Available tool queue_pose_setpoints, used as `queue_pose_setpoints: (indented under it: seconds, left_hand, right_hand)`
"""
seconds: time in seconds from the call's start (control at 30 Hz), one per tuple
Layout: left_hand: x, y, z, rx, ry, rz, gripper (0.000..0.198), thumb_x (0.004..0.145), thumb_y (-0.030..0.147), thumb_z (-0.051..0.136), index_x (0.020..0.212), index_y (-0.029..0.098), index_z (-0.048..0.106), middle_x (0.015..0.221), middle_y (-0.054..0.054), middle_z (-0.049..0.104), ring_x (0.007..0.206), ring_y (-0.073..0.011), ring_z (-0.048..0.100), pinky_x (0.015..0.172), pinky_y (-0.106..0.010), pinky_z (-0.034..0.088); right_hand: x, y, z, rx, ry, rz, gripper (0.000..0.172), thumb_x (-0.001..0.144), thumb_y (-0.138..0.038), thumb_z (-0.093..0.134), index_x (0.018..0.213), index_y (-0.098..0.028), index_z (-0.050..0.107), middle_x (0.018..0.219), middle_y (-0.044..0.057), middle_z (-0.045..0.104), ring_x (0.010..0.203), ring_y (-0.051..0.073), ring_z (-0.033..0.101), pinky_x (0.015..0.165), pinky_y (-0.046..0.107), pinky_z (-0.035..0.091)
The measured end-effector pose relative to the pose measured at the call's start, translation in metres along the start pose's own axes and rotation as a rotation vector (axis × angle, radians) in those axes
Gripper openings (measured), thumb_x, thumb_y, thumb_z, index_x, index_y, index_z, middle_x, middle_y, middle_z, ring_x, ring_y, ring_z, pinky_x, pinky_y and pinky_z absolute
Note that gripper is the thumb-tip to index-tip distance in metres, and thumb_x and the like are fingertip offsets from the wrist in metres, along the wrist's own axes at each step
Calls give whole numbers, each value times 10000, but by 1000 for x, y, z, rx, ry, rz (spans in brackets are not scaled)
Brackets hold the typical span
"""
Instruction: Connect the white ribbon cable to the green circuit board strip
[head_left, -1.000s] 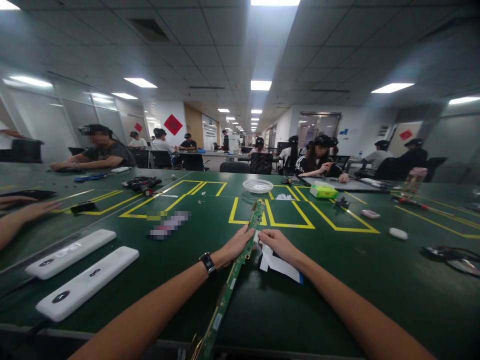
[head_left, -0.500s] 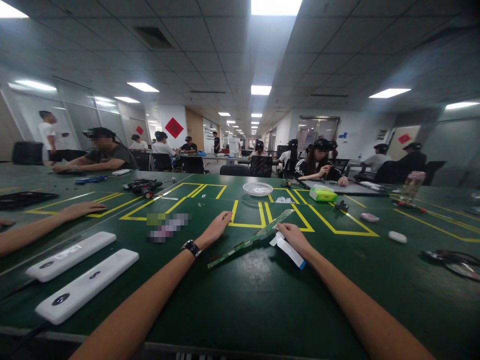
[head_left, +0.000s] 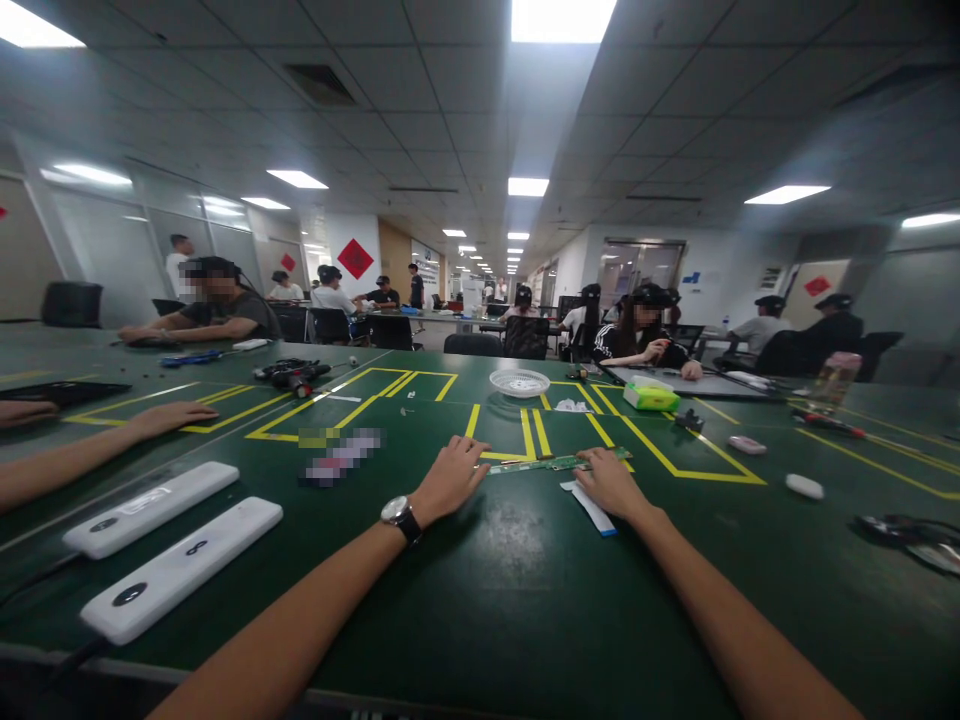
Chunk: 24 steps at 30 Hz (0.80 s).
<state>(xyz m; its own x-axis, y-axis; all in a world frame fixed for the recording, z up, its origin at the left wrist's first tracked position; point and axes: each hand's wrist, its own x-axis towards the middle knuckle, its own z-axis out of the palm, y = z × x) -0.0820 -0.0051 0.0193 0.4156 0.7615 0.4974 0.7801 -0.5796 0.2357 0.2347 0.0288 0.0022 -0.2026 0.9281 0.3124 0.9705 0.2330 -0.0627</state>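
Note:
A long, narrow green circuit board [head_left: 551, 464] lies low over the table, nearly level from left to right. Its left end is between the thumb and fingers of my left hand [head_left: 452, 480], which wears a wristwatch [head_left: 401, 518]. Toward the right end, my right hand [head_left: 606, 482] grips the same board, fingers bent over it and covering part of it. From under that hand a white flat ribbon cable [head_left: 591, 506] with a blue tip runs down toward me.
A white plastic basket [head_left: 519, 383] stands beyond the board, with white scraps [head_left: 572, 406] near it. Two white power strips [head_left: 184, 568] lie at left, near another person's hand [head_left: 176, 415]. A green tissue pack [head_left: 651, 395] and white case [head_left: 805, 486] are to the right. Yellow tape marks the table.
The board has swung from a slanted, raised position to lying almost level. My left hand has come onto its left end, and my right hand has turned palm-down over it.

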Motion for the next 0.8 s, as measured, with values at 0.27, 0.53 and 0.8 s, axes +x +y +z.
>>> queue_pose_setpoints:
  seconds: [0.27, 0.53, 0.8]
  left_hand:
    - [-7, 21, 5, 78, -12, 179, 311, 937, 306, 455, 1223, 199, 511, 1145, -86, 537, 1109, -232, 450, 955, -381, 395]
    - [-11, 24, 7, 107, -31, 215, 304, 925, 319, 484, 1197, 192, 533, 1124, -90, 550, 1105, -233, 466, 944, -367, 405]
    - [-12, 25, 9, 113, -90, 231, 326, 929, 348, 473, 1211, 192, 527, 1112, -85, 561, 1082, -228, 473, 897, -344, 418]
  right_hand:
    - [1, -3, 7, -69, -81, 121, 494, 915, -431, 342, 1248, -149, 574, 1305, 151, 522, 1194, 304, 455, 967, 446, 377]
    - [10, 11, 24, -104, -96, 173, 556, 912, -452, 271, 1313, -163, 524, 1361, 139, 479, 1255, 325, 412, 1011, 527, 325]
    - [9, 13, 26, -102, -172, 204, 651, 905, -540, 199, 1418, -198, 410, 1481, 112, 352, 1337, 329, 330, 1045, 544, 276]
